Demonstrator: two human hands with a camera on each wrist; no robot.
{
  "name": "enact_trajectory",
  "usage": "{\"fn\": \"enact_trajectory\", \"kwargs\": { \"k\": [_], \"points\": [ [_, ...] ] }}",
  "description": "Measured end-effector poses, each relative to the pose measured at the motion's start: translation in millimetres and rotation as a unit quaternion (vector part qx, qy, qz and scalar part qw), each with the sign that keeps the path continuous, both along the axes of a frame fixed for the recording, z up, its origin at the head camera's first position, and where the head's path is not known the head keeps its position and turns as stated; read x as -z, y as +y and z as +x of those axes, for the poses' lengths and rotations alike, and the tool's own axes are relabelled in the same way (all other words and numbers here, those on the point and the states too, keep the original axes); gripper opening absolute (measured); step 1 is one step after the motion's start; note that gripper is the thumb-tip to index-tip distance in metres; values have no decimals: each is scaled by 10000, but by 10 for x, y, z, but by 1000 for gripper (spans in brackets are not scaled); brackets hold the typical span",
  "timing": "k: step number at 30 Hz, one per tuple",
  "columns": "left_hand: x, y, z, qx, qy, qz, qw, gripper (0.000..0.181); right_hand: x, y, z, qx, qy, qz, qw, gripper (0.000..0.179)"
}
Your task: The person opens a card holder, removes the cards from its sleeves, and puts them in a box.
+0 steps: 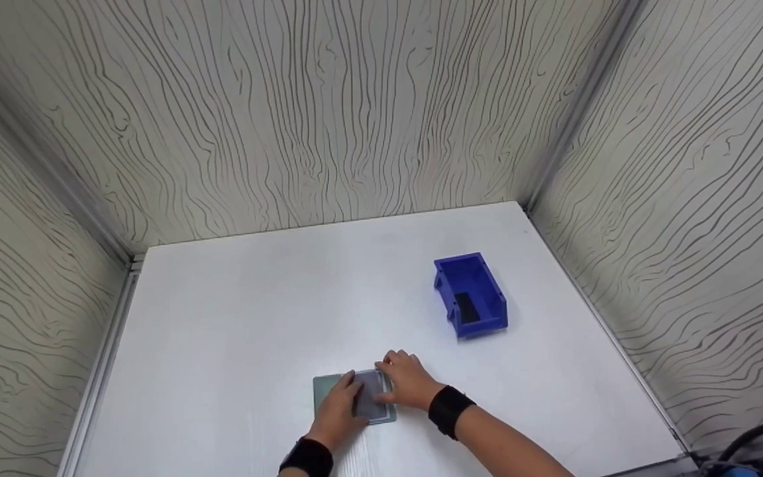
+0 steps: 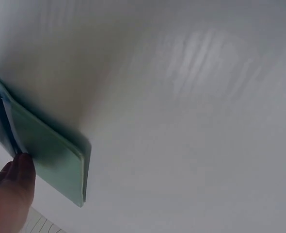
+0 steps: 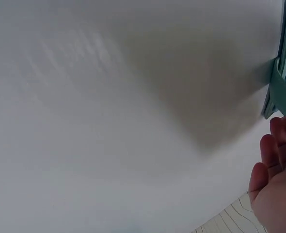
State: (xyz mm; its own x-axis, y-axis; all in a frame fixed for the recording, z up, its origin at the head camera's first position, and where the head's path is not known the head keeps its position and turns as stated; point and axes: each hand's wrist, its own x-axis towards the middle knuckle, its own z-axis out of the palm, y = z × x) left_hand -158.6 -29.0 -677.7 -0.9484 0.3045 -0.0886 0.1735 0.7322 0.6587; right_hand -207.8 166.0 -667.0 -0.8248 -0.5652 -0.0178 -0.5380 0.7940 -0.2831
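A thin green booklet (image 1: 324,391) lies spread on the white table near its front edge, with a greyish, glossy inner panel (image 1: 369,397) on its right half. My left hand (image 1: 338,412) holds the booklet near its middle; in the left wrist view its fingertips meet a pale inner leaf beside the green cover (image 2: 60,165). At the right edge, my right hand (image 1: 411,383) grips the booklet, thumb over the near side and fingers at the far corner. The right wrist view has a green strap (image 3: 283,97) looping over its stacked layers, next to my fingers.
A blue plastic bin (image 1: 492,291) stands farther back on the right, a black flat piece (image 1: 466,307) inside it. Wood-patterned panels (image 1: 328,119) rise behind and on both sides of the table (image 1: 222,318). A dark cable (image 1: 762,430) shows at the lower right corner.
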Motion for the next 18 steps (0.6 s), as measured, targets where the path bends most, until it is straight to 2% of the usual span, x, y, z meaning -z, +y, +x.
{"fn": "enact_trajectory", "kwargs": {
  "k": [5,11,13,15,18],
  "points": [
    [-15,1,-6,-6,-38,-21,10000,68,62,-29,19,140,-177,-232,9995,60],
    [-4,-8,6,32,29,82,10000,76,39,-69,6,495,-393,-829,9946,41],
    [-8,-13,6,10,-42,231,9997,81,15,-91,0,637,-541,-1221,9890,32],
    [-17,-18,3,-67,-205,579,9981,87,-16,-118,0,750,-765,-1675,9800,26],
    [-35,-24,-2,-411,-583,1241,9897,89,-62,-163,13,785,-1257,-2321,9613,27]
  ]
}}
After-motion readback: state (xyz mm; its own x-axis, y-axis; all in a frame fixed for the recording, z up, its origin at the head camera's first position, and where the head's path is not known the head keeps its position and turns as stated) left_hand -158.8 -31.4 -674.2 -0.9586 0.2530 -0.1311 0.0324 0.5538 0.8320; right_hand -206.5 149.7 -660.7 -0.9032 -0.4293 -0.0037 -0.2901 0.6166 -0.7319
